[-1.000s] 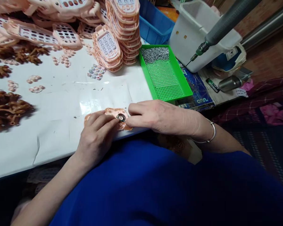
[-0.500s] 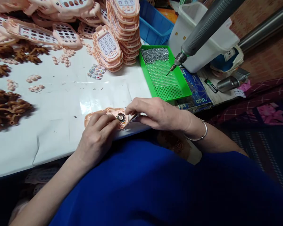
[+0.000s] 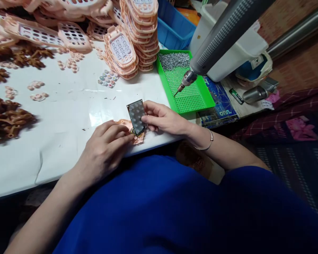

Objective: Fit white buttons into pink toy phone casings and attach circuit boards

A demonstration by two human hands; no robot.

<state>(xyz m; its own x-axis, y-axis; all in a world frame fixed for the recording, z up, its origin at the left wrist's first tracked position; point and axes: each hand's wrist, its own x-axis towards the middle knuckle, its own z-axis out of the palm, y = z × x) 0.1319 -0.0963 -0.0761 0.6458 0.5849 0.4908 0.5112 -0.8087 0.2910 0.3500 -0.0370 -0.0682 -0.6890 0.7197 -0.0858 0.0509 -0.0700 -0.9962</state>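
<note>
Between the thumb and fingers of my right hand (image 3: 161,118) is a dark circuit board (image 3: 136,114) with rows of round pads, held tilted up by its right edge. Its lower end hangs over a pink plastic housing (image 3: 139,138) that lies near the table's front edge. My left hand (image 3: 107,144) covers the left part of this housing, its fingers closed over it and their tips by the board's lower end. Some small wiring shows there, partly hidden.
A green tray (image 3: 212,103) of small screws stands behind my right hand, with an electric screwdriver (image 3: 198,65) hanging over it. Stacked pink housings (image 3: 122,49), small button pieces (image 3: 107,78) and brown plastic parts (image 3: 10,120) lie further back and left.
My right hand has raised the circuit board from edge-on beside the housing, so its padded face now shows. The screwdriver has swung left and nearer. My left hand stays on the housing.
</note>
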